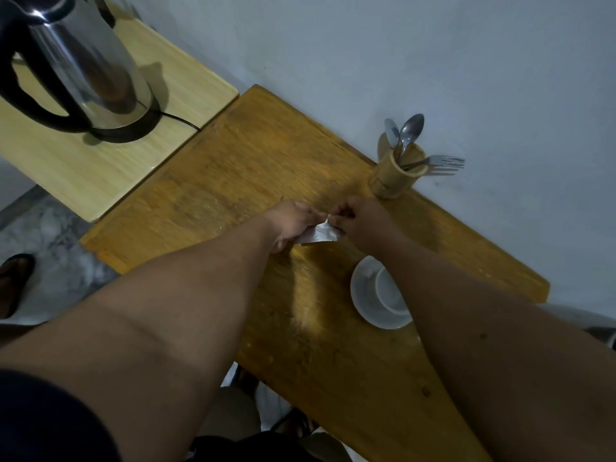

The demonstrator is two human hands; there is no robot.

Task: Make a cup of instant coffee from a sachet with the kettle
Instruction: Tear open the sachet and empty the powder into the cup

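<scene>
Both hands hold a small silvery sachet [319, 235] above the orange wooden table [253, 168]. My left hand [291, 223] grips its left part, and my right hand [361, 223] pinches its top corner. A white cup [388, 291] stands on a white saucer [363, 300] just below my right forearm, which hides part of it. A steel kettle [80, 65] with a black handle sits on its base at the top left, on a paler wooden table [100, 168].
A bamboo holder [395, 176] with two spoons and a fork stands by the grey wall at the table's far edge. The kettle's black cord [181, 120] runs between the two tables. A sandalled foot [15, 283] shows on the floor at left.
</scene>
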